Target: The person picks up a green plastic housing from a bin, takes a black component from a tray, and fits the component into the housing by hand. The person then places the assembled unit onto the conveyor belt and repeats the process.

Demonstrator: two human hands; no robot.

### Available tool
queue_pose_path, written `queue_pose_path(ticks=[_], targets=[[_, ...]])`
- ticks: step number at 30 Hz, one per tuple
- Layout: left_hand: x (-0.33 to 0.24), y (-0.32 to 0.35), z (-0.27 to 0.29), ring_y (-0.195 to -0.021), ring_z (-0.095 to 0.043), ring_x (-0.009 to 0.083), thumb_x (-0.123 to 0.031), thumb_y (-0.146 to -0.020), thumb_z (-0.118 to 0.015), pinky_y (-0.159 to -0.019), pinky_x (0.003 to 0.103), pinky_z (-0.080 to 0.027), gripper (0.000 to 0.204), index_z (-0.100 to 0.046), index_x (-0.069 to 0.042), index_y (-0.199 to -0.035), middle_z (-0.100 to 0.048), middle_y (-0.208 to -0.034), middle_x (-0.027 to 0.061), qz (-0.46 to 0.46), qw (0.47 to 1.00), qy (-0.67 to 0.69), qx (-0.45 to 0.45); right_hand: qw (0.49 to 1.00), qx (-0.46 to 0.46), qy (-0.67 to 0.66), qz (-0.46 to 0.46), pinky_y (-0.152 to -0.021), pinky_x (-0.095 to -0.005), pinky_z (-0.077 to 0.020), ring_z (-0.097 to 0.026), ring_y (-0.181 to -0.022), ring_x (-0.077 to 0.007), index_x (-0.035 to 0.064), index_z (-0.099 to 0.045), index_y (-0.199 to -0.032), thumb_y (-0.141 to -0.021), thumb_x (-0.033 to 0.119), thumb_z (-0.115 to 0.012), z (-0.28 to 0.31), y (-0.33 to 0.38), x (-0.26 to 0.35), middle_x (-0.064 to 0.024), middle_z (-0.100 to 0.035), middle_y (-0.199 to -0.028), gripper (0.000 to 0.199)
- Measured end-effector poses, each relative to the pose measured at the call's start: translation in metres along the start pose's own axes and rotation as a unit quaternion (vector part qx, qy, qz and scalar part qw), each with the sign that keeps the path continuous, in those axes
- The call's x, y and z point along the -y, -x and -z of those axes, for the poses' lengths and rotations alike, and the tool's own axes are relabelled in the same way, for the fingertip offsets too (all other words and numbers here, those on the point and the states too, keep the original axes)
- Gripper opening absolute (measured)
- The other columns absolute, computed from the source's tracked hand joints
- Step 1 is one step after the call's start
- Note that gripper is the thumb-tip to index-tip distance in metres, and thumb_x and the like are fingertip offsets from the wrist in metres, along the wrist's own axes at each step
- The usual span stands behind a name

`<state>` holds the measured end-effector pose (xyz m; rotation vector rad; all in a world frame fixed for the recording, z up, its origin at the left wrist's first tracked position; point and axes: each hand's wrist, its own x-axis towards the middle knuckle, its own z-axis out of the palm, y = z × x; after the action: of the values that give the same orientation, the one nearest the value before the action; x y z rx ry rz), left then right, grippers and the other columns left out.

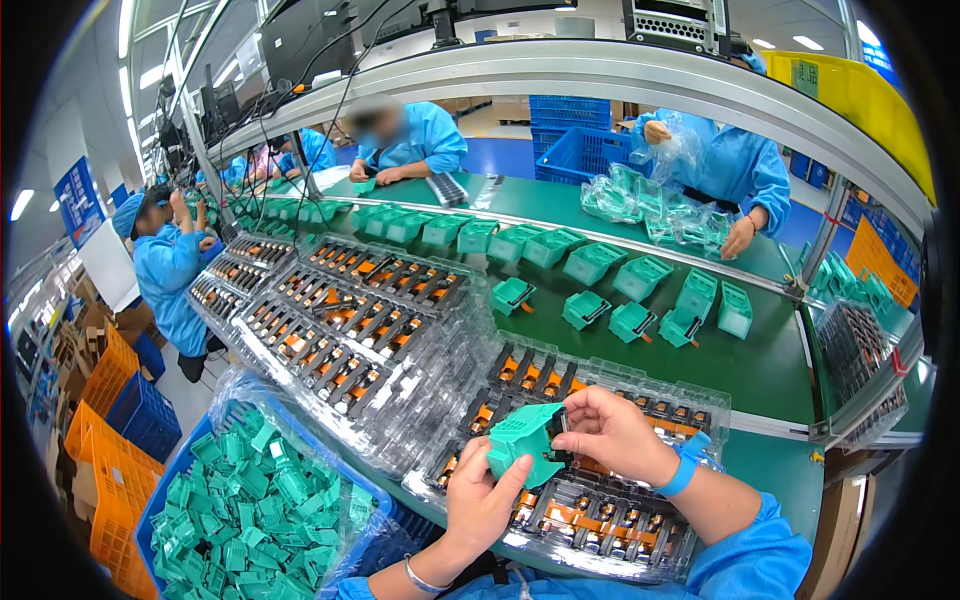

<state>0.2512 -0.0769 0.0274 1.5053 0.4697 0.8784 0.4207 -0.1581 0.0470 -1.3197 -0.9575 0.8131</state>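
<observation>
Housing (pixel 522 440) sits between the person's two hands, above a tray (pixel 622 571). The left hand (pixel 478 500) clasps its body; the right hand (pixel 615 437) pinches a dark part (pixel 558 428) at its right end. Left of the grip: blue bin (pixel 383 503). Beyond the grip: green belt (pixel 765 385).

Blue sleeves (pixel 752 556), silver bangle (pixel 414 577) on left wrist (pixel 440 562), blue strap (pixel 684 470) on right.

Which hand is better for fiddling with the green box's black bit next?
Probably the right hand: it pinches at the black bit, while the left hand holds the green box from the other side.
</observation>
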Motion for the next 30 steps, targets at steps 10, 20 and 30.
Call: queue_pose_path(ticks=[10, 20, 30], targets=[[-0.007, 0.005, -0.006, -0.086, -0.053, 0.0126, -0.014, -0.085, -0.064, -0.071, 0.024, -0.044, 0.021, -0.06, 0.002, -0.098, -0.052, -0.099, 0.0093, -0.02, 0.998, -0.052, 0.008, 0.992, 0.054, 0.117, -0.013, -0.052, -0.0233, -0.0443, -0.049, -0.061, -0.0051, 0.0002, -0.052, -0.083, -0.073, 0.014, -0.076, 0.009, 0.001, 0.007, -0.0019, -0.055, -0.071, 0.029], [0.009, 0.018, -0.001, -0.121, -0.039, 0.0199, 0.007, -0.079, -0.058, -0.102, 0.034, -0.032, 0.065, -0.027, -0.001, -0.135, -0.04, -0.127, 0.0127, -0.021, 0.993, 0.113, 0.021, 0.755, -0.018, 0.449, 0.478, -0.064, -0.035, -0.0509, -0.058, -0.074, -0.0221, 0.0035, -0.059, -0.087, -0.068, 0.008, -0.069, 0.03, 0.027, 0.053, -0.0071, -0.057, -0.083, 0.022], [0.013, 0.032, 0.008, -0.096, -0.056, 0.0187, 0.008, -0.083, -0.052, -0.084, 0.029, -0.047, 0.028, -0.048, 0.002, -0.111, -0.052, -0.109, 0.0129, -0.107, 0.994, 0.001, -0.023, 0.574, -0.024, 0.597, 0.56, -0.075, -0.0365, -0.0522, -0.057, -0.075, -0.0204, 0.0033, -0.057, -0.079, -0.068, 0.007, -0.065, 0.103, 0.051, 0.048, -0.0064, -0.058, -0.081, 0.015]])
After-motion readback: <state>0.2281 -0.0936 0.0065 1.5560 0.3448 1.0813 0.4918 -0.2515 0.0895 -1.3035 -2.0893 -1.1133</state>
